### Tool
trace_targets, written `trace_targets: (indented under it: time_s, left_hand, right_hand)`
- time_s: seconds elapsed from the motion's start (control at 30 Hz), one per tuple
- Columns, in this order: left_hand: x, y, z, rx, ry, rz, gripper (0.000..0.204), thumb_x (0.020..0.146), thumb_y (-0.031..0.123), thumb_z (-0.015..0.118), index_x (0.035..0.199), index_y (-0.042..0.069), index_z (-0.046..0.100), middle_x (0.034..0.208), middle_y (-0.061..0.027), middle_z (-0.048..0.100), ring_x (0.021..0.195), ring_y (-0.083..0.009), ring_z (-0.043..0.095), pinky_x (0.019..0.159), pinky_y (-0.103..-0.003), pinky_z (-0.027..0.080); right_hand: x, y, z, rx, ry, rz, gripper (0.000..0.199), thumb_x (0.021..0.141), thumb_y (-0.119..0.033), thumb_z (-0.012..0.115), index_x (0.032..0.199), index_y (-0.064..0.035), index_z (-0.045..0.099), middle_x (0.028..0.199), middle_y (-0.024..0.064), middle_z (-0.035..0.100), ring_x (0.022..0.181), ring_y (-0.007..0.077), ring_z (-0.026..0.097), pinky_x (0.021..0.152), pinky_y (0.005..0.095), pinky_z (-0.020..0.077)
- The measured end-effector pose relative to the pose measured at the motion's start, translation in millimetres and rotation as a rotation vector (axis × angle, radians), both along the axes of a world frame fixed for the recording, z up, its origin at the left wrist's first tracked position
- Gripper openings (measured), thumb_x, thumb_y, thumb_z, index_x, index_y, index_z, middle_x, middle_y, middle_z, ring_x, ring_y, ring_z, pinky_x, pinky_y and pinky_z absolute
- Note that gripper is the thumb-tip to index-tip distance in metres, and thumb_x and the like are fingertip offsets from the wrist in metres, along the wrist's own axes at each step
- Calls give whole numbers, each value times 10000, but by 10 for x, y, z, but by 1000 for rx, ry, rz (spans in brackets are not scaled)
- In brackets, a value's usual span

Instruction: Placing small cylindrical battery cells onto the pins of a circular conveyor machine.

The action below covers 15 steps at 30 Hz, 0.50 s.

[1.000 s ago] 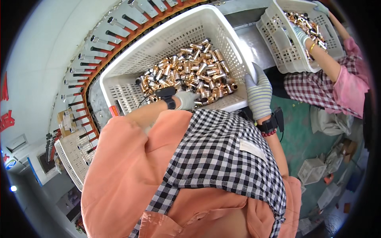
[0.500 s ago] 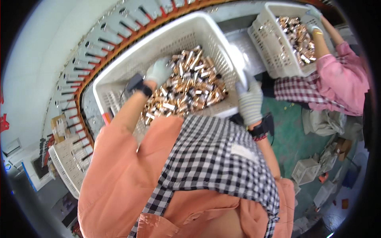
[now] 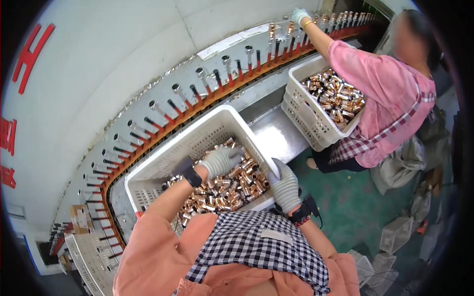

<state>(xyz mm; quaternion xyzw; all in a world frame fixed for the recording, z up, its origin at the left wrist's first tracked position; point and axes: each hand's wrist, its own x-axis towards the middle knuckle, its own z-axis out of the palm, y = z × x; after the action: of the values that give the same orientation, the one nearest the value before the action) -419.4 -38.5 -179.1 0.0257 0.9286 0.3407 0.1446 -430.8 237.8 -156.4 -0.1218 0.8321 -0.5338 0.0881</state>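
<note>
Both gloved hands at a white crate of copper fittings beside a curved peg conveyor

We see the curved conveyor [image 3: 163, 106] with its row of upright pegs running past the white basket crate [image 3: 197, 143], which sits at its inner edge; the copper fittings [image 3: 227, 190] fill the crate's near half. Our left hand [image 3: 222, 160], gloved, lies curled on the pile, fingers closed over fittings, though we cannot tell if any are really gripped. Our right hand [image 3: 285, 186], gloved, clasps the crate's near right rim. Further right a co-worker in a pink top [image 3: 385, 93] reaches a gloved hand [image 3: 299, 15] to the pegs, with a second crate [image 3: 316, 123] of fittings just beside them
</note>
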Motion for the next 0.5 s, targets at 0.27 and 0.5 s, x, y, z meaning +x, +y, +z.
trace_targets:
  time_s: [0.27,0.5]
  left_hand:
    - [-2222,-173,1092,504,265,345,283,1009,191,600,1215,31,710,950,-76,751,887,-133,689,807,-286,558]
    - [-3916,-155,767,31,783,309,1019,734,288,876,1558,0,352,1313,-271,641,1140,-335,669,985,-424,538]
  right_hand:
    - [-98,123,-26,-64,-76,-40,368,878,-83,661,1244,-40,678,1086,226,708,990,377,698,883,424,554]
    - [-227,159,106,-47,-59,19,364,849,-46,641,1210,-30,682,1051,231,709,982,401,688,883,443,549]
